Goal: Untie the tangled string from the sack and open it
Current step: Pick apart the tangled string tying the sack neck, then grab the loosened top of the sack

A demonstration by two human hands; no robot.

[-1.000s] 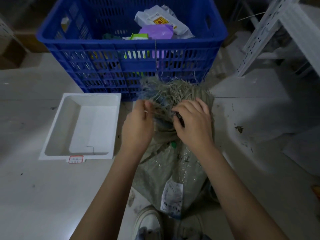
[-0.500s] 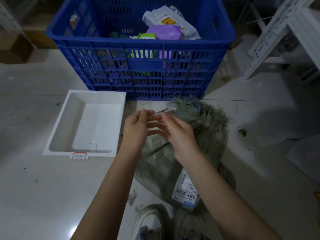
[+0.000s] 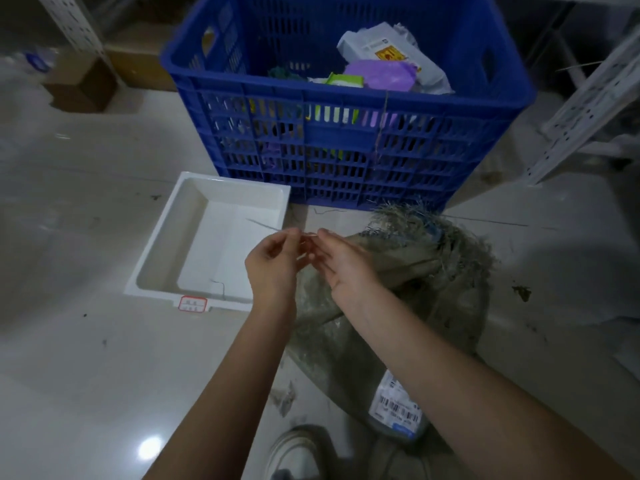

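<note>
change since prior frames: both hands have left the gathered neck of the sack (image 3: 408, 271) and shifted toward the white tray (image 3: 166, 268); the sack has slumped over from upright.

head view, item: sack. grey woven, lying on the floor just right of the white tray and in front of the blue crate (image 3: 346, 143). long axis runs from the labelled base near the shoe (image 3: 294, 448) up and away to the frayed mouth (image 3: 426, 223), which points toward the crate's near wall. blue strands still show in the fray; neck looks bunched, not yet open.

head view, item: hands. left hand (image 3: 273, 261) and right hand (image 3: 343, 261) meet just above the tray's right edge. fingers of both pinched closed on a thin string (image 3: 265, 226), whose free end pokes out over the tray. right hand's other fingers are spread.

handling note, judged: step in hand is working a loosened length free. keep the pinch close to the knot, feed slack through rather than tugging, since pulling would likely tighten the tangle in the fray. drop removed pieces in the tray, where one strand (image 3: 219, 285) already lies.
</note>
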